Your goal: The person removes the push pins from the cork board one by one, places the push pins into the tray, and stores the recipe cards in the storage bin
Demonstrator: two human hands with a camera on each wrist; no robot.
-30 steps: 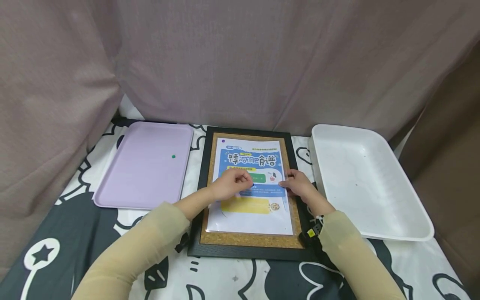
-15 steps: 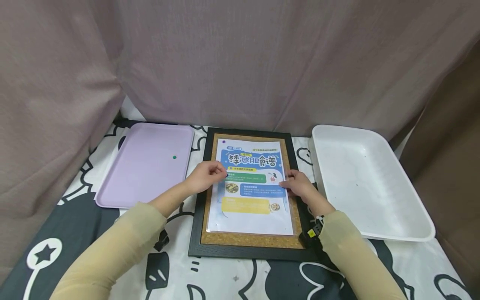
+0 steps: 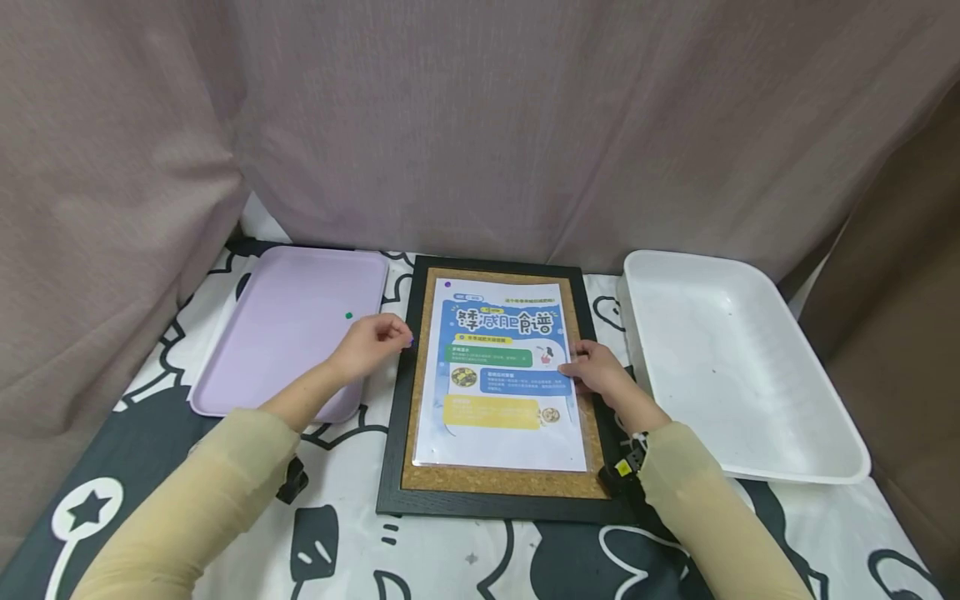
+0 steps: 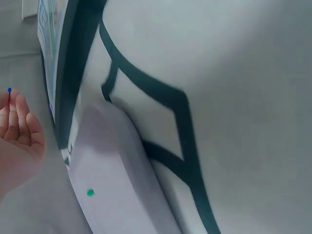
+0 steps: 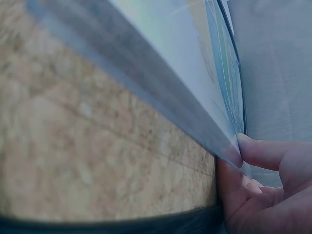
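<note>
My left hand (image 3: 366, 346) pinches a small blue-headed pushpin (image 4: 9, 90) between its fingertips, above the gap between the lilac tray (image 3: 300, 333) and the corkboard (image 3: 502, 479). A green pushpin (image 3: 348, 316) lies on that tray. On the corkboard is a laminated poster (image 3: 495, 446) with blue, green and yellow blocks. At its top left corner sits a purple pushpin (image 3: 447, 284). My right hand (image 3: 597, 367) holds the poster's right edge between thumb and fingers; in the right wrist view that edge lifts off the cork (image 5: 112, 161).
A deep white tray (image 3: 742, 358) stands at the right of the corkboard. A black frame (image 3: 495, 505) borders the cork. Beneath everything lies a black-and-white patterned cloth (image 3: 442, 567), and a grey-brown curtain (image 3: 465, 125) hangs behind.
My left hand has moved left from over the middle of the poster to beside the frame's left edge, with the blue pushpin. The right hand has stayed at the poster's edge.
</note>
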